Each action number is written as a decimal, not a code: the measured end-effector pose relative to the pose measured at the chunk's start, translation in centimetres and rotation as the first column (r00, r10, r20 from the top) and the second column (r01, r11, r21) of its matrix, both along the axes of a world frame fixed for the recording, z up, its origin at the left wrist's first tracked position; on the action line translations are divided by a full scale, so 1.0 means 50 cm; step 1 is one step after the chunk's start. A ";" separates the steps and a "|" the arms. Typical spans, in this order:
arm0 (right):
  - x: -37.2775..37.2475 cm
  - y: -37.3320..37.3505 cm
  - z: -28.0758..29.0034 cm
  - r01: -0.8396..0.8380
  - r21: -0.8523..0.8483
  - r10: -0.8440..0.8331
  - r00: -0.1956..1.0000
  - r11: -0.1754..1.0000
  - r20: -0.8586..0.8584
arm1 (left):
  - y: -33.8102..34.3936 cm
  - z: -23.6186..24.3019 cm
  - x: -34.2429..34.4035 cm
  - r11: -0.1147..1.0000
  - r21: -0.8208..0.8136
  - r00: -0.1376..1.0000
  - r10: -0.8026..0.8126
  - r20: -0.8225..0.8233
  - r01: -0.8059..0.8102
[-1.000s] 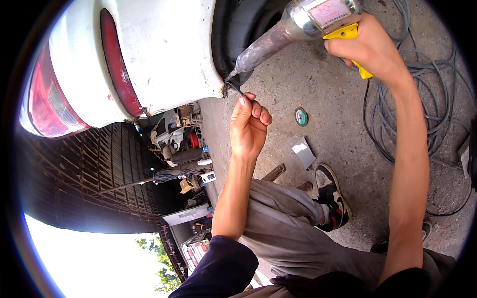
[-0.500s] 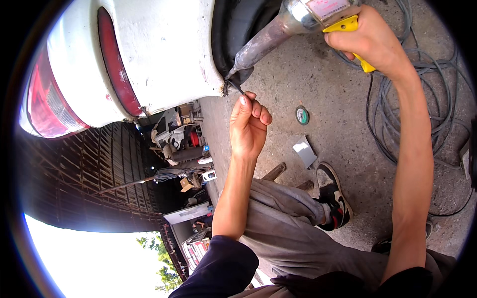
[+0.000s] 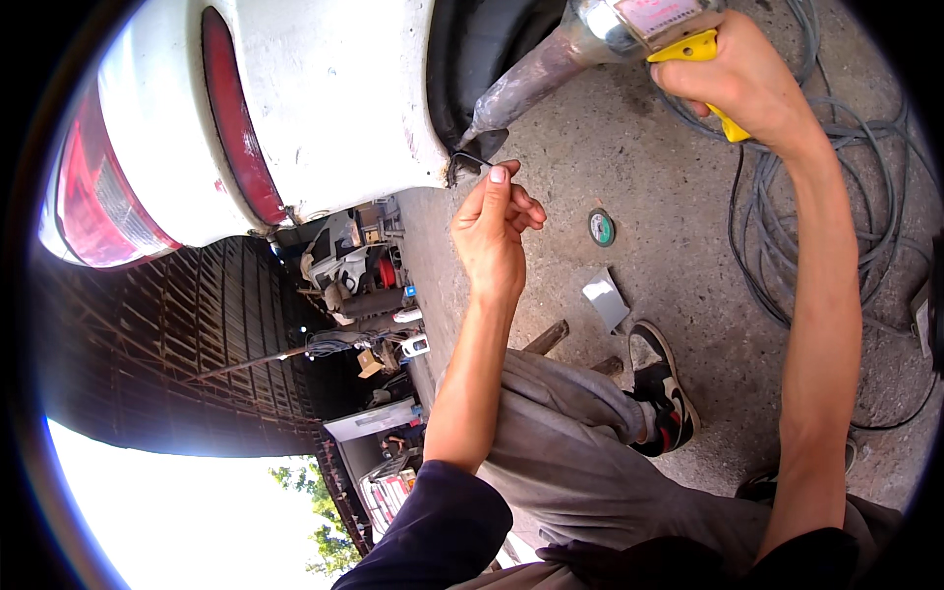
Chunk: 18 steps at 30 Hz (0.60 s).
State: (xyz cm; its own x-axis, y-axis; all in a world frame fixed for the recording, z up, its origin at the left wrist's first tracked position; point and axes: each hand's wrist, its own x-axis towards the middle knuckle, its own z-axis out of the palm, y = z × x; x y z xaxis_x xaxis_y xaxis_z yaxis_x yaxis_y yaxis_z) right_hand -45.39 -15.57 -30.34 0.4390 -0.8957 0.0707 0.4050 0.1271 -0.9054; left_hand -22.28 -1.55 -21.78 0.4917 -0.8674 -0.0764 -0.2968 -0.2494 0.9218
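Observation:
My right hand (image 3: 752, 88) is wrapped round the yellow grip of a heat gun (image 3: 536, 79) at the upper right. Its long, stained metal nozzle slants down to the left, and the tip is close to the lower corner of a white car bumper (image 3: 324, 98), beside the black wheel-arch liner (image 3: 457, 69). Between thumb and fingertips, my left hand (image 3: 492, 236) pinches a thin black rod (image 3: 475, 157). The rod bends toward the bumper's corner, just below the nozzle tip; whether it touches there, I cannot tell. Dark, rough marks show at that corner.
On the concrete floor lie a round green tin or disc (image 3: 601, 227), a grey flat piece (image 3: 604, 299) and a coiled grey cable (image 3: 777, 216). A wooden piece (image 3: 547, 337) is near my knee and shoe (image 3: 659, 383). Shelves and clutter stand beyond, at left.
My left hand has risen slightly with the rod, which now lies flatter and shows a sharper bend. The heat gun and bumper appear shifted slightly right in the picture.

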 end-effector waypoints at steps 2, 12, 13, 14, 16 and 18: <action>-0.001 0.001 0.003 0.002 -0.001 -0.002 1.000 1.000 0.012 | -0.001 -0.005 -0.003 1.000 -0.006 0.999 0.018 0.032 -0.018; -0.001 -0.001 0.007 0.054 -0.028 -0.055 0.998 0.998 -0.038 | -0.008 -0.026 -0.016 0.996 -0.067 0.995 0.063 0.079 -0.058; 0.000 -0.001 0.010 0.056 -0.020 -0.057 0.996 0.998 -0.063 | -0.008 -0.027 -0.017 0.995 -0.073 0.995 0.066 0.079 -0.060; -0.004 0.000 0.013 0.042 -0.016 -0.043 0.998 0.999 -0.053 | -0.008 -0.029 -0.019 0.994 -0.085 0.993 0.078 0.088 -0.071; -0.015 0.002 0.020 0.016 -0.009 -0.016 0.999 1.000 -0.033 | -0.010 -0.034 -0.021 0.990 -0.109 0.989 0.101 0.104 -0.089; -0.009 -0.004 0.006 0.026 -0.031 -0.026 1.000 0.999 -0.016 | -0.012 -0.037 -0.021 0.988 -0.121 0.988 0.105 0.116 -0.091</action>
State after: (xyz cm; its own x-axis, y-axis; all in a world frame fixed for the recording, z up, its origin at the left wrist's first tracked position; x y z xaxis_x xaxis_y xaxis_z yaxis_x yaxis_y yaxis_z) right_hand -45.83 -15.78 -30.06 0.4171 -0.9043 0.0910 0.3925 0.0889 -0.9155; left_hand -23.31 -2.14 -23.61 0.5741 -0.8141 0.0872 -0.3882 -0.1769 0.9044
